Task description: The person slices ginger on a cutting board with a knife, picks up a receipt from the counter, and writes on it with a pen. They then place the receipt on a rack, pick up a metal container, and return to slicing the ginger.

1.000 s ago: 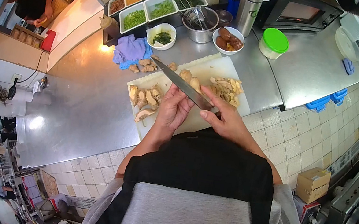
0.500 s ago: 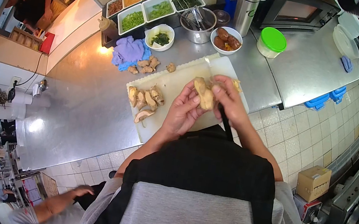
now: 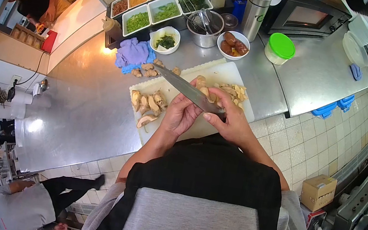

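My left hand (image 3: 181, 115) is closed around a knobbly, peeled piece of ginger (image 3: 200, 82) above the white cutting board (image 3: 185, 75). My right hand (image 3: 234, 121) grips a large kitchen knife (image 3: 175, 81), its handle mostly hidden in the palm. The wide blade lies across the ginger and points up and left, overlapping part of the piece and of my left fingers. On the board's left end sits a group of ginger chunks (image 3: 151, 103). Paler ginger pieces (image 3: 234, 92) are heaped at its right end, beyond my right hand.
Unpeeled ginger (image 3: 149, 71) lies beside a purple cloth (image 3: 131, 55). Behind the board stand a bowl of greens (image 3: 171, 49), a metal pot (image 3: 206, 38), a bowl of brown eggs (image 3: 229, 53) and a green-lidded tub (image 3: 280, 47). Another person (image 3: 27, 208) is at lower left.
The knife has swung up from below my right hand to lie across the ginger. The ginger has tilted and moved slightly left. The person at lower left has shifted, with a leg now showing.
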`<state>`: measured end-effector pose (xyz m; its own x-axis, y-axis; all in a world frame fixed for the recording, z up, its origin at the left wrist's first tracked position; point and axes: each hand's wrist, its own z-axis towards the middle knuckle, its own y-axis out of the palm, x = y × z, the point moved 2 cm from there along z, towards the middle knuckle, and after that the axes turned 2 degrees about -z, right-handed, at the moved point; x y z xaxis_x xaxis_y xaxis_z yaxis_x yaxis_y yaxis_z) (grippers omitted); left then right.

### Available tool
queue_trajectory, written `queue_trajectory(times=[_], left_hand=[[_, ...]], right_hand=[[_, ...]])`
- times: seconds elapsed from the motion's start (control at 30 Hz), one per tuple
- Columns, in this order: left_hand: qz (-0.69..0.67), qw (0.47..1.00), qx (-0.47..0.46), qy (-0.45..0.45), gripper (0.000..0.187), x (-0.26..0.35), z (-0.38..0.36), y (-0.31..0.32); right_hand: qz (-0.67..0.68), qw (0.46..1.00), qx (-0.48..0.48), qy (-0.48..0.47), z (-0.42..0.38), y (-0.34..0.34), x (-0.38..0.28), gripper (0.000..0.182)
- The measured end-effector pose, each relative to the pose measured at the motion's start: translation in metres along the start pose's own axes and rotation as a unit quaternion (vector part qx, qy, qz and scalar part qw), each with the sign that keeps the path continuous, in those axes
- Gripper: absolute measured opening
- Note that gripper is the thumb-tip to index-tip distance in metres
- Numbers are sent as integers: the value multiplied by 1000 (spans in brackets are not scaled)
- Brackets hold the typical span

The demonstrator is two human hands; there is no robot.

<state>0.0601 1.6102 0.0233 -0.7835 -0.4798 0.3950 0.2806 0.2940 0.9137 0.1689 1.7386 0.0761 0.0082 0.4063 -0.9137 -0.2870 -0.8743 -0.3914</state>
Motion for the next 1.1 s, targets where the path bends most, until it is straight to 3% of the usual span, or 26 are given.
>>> queue_trajectory(times=[0.1, 0.17, 0.23, 0.33, 0.4, 0.5, 0.77, 1.1], left_hand=[[26, 1000, -2, -16, 52, -2, 0, 5], [42, 999, -9, -33, 52, -5, -2, 9], [54, 997, -22, -51, 51, -7, -4, 15], [122, 991, 39, -44, 48, 1, -5, 13], [191, 980, 49, -29, 46, 8, -2, 13], [253, 964, 77, -1, 45, 9, -3, 21], [405, 910, 70, 60, 43, 15, -10, 17], [345, 933, 88, 46, 41, 11, -18, 25]], right_hand=[[38, 999, 9, 32, 4, -1, 8, 52], [196, 966, -32, 164, 9, -6, 18, 49], [268, 935, -49, 228, 8, -11, 21, 51], [192, 967, -43, 165, 7, -13, 16, 62], [55, 997, -30, 41, 3, -7, 11, 72], [-6, 994, -70, 82, 2, -10, -2, 86], [-23, 994, -92, 59, 5, -10, -3, 85], [-5, 998, -53, 29, 9, -3, 6, 75]])
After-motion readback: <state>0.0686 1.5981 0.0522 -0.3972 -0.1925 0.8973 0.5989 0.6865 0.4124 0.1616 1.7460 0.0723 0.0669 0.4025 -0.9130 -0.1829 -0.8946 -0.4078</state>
